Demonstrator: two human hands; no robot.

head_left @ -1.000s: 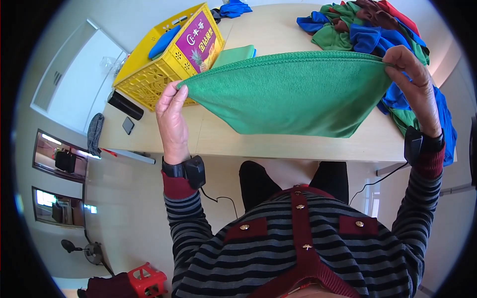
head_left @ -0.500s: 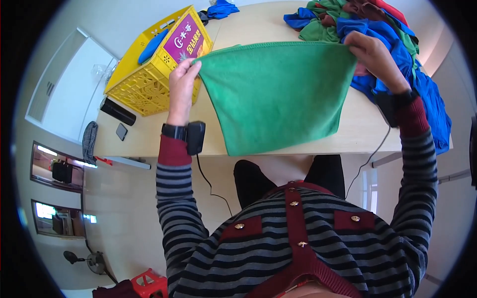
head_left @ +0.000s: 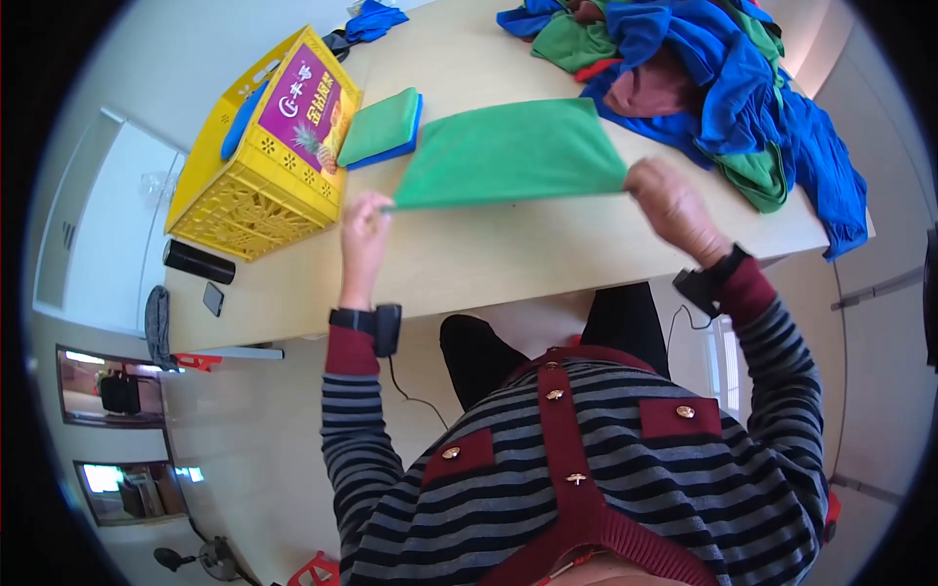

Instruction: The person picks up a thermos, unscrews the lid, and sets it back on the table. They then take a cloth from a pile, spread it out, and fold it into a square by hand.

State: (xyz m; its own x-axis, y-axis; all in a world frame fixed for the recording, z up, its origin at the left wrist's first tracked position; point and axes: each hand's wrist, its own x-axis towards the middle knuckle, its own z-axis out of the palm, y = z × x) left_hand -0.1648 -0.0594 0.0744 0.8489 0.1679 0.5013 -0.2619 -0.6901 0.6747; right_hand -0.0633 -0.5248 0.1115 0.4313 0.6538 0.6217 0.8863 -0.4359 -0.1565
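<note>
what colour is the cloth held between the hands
The cloth is green across its visible side, best seen in the head view.

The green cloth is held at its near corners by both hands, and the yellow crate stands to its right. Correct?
Not quite: the head view shows the yellow plastic crate left of the green cloth. The left hand and right hand do hold its near corners.

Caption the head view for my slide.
Left hand and right hand hold a green cloth by its near corners, between a yellow crate and a heap of cloths.
</note>
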